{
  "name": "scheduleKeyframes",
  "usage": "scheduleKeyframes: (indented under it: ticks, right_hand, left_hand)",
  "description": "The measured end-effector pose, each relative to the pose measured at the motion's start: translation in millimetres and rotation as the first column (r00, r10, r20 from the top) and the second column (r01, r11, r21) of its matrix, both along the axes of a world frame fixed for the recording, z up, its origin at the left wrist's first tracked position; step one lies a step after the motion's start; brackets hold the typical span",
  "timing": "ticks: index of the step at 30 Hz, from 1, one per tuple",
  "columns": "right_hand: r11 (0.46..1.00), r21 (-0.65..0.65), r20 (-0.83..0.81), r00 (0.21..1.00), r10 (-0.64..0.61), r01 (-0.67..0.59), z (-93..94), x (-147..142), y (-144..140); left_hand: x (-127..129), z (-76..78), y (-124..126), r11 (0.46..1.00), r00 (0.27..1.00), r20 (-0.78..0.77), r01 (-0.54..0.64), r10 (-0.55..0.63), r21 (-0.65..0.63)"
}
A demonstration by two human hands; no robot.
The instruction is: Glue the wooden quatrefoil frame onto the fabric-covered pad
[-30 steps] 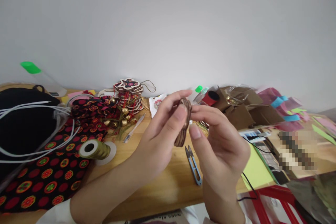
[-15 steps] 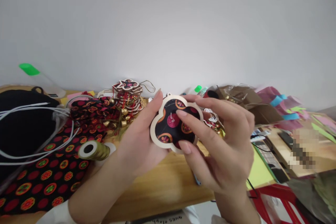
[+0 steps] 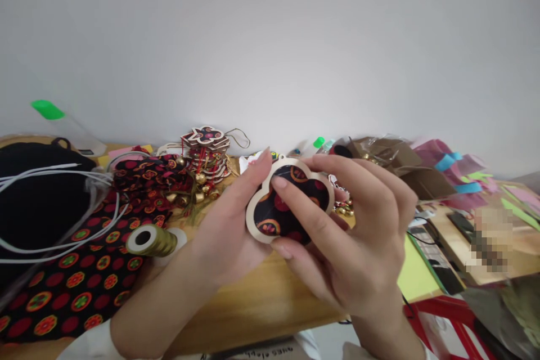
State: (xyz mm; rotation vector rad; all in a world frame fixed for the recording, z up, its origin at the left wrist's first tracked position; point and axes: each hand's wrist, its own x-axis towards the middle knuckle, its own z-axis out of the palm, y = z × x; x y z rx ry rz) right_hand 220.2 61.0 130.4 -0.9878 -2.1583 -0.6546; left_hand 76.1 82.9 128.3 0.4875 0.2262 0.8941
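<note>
Both hands hold one gourd-shaped wooden ornament (image 3: pixel 291 202) above the wooden table (image 3: pixel 253 298); the left hand (image 3: pixel 228 230) grips its left edge from behind; the right hand (image 3: pixel 354 236) pinches its right side (one finger lies across the dark flowery cloth front); a gold ribbon spool (image 3: pixel 151 239) sits to the left.

Pale matt wooden frame (image 3: pixel 253 211) around patterned cloth inlay (image 3: pixel 276 216); smooth wood table (image 3: pixel 253 304); glossy gold ribbon spool (image 3: pixel 152 240).

You sit in a craft workshop: your table (image 3: pixel 253 304) carries patterned fabric (image 3: pixel 63 287), a ribbon spool (image 3: pixel 151 240), finished ornaments (image 3: pixel 205 152).
</note>
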Motion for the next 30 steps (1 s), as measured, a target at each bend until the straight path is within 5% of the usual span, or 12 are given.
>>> scheduleKeyframes:
  ticks: [9, 23, 30]
  right_hand:
    - [0.998, -0.028, -0.028, 0.998, -0.048, 0.047, -1.3, -2, -6]
    - [0.958, -0.207, -0.366, 0.924, 0.112, -0.198, 1.0, -3, -2]
    - [0.946, -0.254, -0.383, 0.919, 0.093, -0.202, 4.4, 0, 3]
  left_hand:
    - [-1, 0.9, 3, 0.992, 0.997, 0.067, 0.041, -0.033, -0.122]
    - [0, -8.4, 2, 1.000, 0.996, 0.091, 0.008, -0.007, -0.017]
    - [4, -10.8, 1, 1.000, 0.995, 0.096, 0.004, -0.007, 0.029]
